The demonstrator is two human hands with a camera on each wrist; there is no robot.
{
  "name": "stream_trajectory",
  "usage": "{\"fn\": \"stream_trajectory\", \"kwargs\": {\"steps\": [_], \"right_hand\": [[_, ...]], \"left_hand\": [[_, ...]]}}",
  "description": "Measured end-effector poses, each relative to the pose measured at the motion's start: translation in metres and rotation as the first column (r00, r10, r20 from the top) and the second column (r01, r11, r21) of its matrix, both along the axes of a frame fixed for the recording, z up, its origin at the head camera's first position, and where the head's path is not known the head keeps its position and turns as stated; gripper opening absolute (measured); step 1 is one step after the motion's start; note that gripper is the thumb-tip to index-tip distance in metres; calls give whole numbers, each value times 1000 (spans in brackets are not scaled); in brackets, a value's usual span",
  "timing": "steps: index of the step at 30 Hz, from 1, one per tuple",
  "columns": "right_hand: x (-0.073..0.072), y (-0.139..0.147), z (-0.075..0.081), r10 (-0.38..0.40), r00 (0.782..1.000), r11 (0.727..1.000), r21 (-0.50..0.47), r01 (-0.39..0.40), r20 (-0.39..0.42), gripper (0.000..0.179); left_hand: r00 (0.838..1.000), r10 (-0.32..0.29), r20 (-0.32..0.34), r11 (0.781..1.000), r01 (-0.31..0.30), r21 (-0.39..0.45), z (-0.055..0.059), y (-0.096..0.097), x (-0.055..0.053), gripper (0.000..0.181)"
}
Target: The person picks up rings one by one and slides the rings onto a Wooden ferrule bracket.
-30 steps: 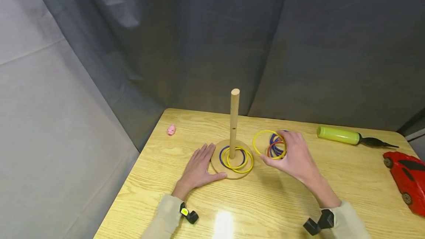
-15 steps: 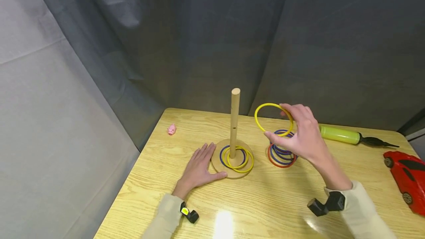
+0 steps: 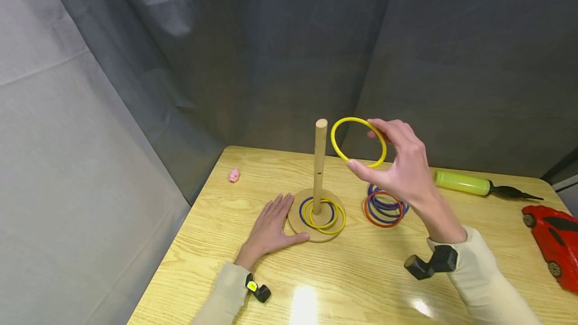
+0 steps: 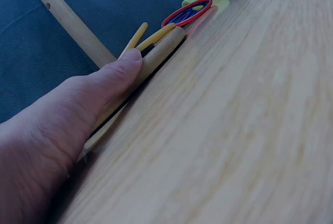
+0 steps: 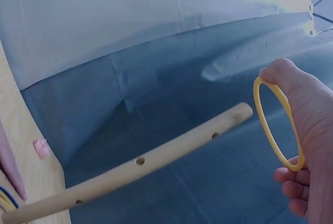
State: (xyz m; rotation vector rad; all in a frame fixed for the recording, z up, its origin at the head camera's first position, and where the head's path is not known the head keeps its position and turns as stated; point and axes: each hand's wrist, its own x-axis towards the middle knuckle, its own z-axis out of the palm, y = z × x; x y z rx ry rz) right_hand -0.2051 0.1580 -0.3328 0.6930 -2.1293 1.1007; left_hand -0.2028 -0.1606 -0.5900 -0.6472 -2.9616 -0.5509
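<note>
A yellow ring (image 3: pixel 334 139) hangs in the air, pinched between thumb and fingers of my right hand (image 3: pixel 404 164). It is just right of the top of an upright wooden peg (image 3: pixel 319 164); in the right wrist view the ring (image 5: pixel 265 122) stands apart from the peg's end (image 5: pixel 242 112). My left hand (image 3: pixel 271 229) lies with spread, straight fingers at the left edge of the round wooden base (image 3: pixel 295 222). In the left wrist view its thumb (image 4: pixel 122 70) rests on the base's rim. Around the peg's foot lie a blue ring (image 3: pixel 301 209) and two yellow rings (image 3: pixel 344 219).
Right of the base lies a pile of blue rings with a red ring (image 3: pixel 367 214). A small pink pig (image 3: pixel 234 175) sits at the back left. A green pump (image 3: pixel 460 183) and a red toy car (image 3: pixel 553 245) lie to the right. Dark cloth (image 3: pixel 271 64) hangs behind the table.
My right hand has lifted the yellow ring off the pile, then carried it up and left toward the peg's top. My left hand has stayed at the base.
</note>
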Motion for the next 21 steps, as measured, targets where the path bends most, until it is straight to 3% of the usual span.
{"fn": "stream_trajectory", "kwargs": {"steps": [7,21], "right_hand": [[-1,-16,12,27,999,999,-30,-27,-19,76],[-17,-35,23,51,999,997,59,-49,-20,76]], "left_hand": [[1000,2,2,1000,-2,11,-1,0,-1,120],[1000,14,9,999,-14,30,1,1,1,119]]}}
